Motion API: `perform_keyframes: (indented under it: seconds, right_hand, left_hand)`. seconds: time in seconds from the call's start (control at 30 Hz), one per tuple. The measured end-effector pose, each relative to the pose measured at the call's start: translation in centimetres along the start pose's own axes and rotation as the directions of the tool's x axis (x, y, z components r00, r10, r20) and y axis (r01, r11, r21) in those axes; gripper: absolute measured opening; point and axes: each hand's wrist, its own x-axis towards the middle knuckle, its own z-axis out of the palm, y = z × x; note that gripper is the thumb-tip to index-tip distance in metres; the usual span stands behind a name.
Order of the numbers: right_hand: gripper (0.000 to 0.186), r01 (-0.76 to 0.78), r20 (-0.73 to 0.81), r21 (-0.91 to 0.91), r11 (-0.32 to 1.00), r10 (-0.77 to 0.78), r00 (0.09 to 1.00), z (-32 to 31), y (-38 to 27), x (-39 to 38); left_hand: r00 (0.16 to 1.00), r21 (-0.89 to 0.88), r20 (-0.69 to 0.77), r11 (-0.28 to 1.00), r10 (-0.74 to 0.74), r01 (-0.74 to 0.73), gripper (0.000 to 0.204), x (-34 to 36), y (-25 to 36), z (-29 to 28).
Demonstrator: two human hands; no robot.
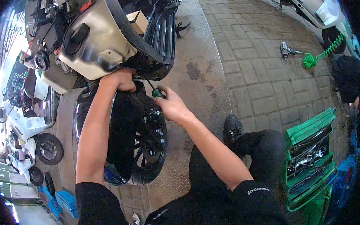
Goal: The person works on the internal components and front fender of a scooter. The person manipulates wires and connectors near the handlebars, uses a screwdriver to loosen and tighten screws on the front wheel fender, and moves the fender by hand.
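Note:
My right hand (174, 107) is closed round the green handle of a screwdriver (158, 93). The screwdriver's thin shaft slants up and left toward the lower edge of a scooter's black front panel (160, 71); its tip is hidden. My left hand (122, 81) reaches in under the beige inner panel (95, 41), just above the front wheel. Its fingers are mostly out of sight there, so what they touch cannot be seen. Directly below both hands are the black front mudguard (122, 138) and the front tyre (157, 162).
An open green toolbox (310, 135) with metal tools stands by my knee at right. On the paving lie an air impact wrench (284, 51) and a coiled green hose (309, 60). A small cardboard box (139, 22) rests on the scooter. Other scooters (27, 119) stand at left.

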Motion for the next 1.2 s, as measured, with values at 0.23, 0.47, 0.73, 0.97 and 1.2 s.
perform_keyframes:
  seconds: [0.23,0.47,0.73,0.97,1.2]
  right_hand:
    - [0.055,0.113,0.035,-0.472,0.874,-0.110,0.993,0.5,-2.1,-1.1]
    - [0.056,0.081,-0.071,-0.392,0.917,-0.118,0.990,0.7,-1.0,-0.7]
    - [0.057,-0.336,0.298,0.674,0.657,0.174,0.938,-1.2,-1.3,-1.9]
    - [0.056,-0.200,0.136,0.513,0.835,0.151,0.979,1.0,-0.6,-1.9]
    - [0.049,-0.076,0.003,0.426,0.902,0.082,0.997,2.4,0.5,-1.6]
  left_hand:
    - [0.999,0.017,-0.050,1.000,-0.006,0.006,0.061,0.0,-0.1,0.4]
    - [0.998,0.011,0.057,0.999,-0.038,0.037,0.065,-0.3,0.6,-0.5]
    - [0.998,-0.044,-0.056,0.999,-0.013,0.011,0.067,0.0,-0.8,1.1]
    - [0.997,0.017,-0.065,0.999,0.041,-0.040,0.067,0.3,-1.0,1.5]
    - [0.992,-0.027,0.119,0.998,-0.049,0.053,0.074,0.6,0.1,0.4]
